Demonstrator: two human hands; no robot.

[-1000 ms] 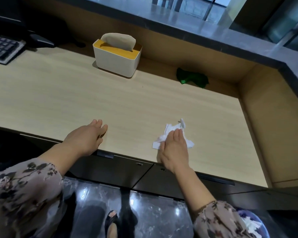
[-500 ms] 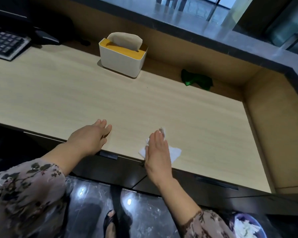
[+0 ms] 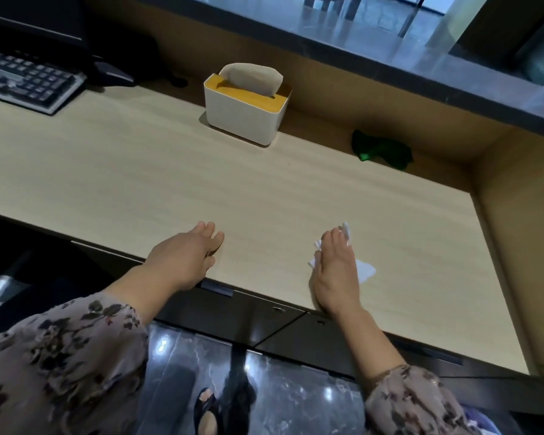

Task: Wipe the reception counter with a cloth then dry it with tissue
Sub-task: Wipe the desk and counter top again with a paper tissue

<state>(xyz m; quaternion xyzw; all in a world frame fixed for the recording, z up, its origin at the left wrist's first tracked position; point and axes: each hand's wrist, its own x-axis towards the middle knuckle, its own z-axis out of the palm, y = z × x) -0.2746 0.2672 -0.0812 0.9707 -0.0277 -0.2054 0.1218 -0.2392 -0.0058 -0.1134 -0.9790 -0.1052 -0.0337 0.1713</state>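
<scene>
My right hand [image 3: 336,271] lies flat on a white tissue [image 3: 365,270], pressing it onto the pale wooden counter [image 3: 264,196] near the front edge; the hand covers most of the tissue. My left hand [image 3: 186,255] rests palm down on the counter's front edge, fingers together, holding nothing. A crumpled green cloth [image 3: 380,149] lies against the back wall at the right. A white tissue box [image 3: 245,111] with a yellow top and a tissue sticking up stands at the back middle.
A keyboard [image 3: 25,80] and a dark monitor base [image 3: 107,73] sit at the far left. A raised grey ledge [image 3: 390,67] runs behind the counter, and a wooden side wall [image 3: 522,230] closes the right end. Dark drawers [image 3: 258,318] sit below the edge.
My right hand slid the tissue left along the front edge, then back right and slightly forward. The left hand stayed in place.
</scene>
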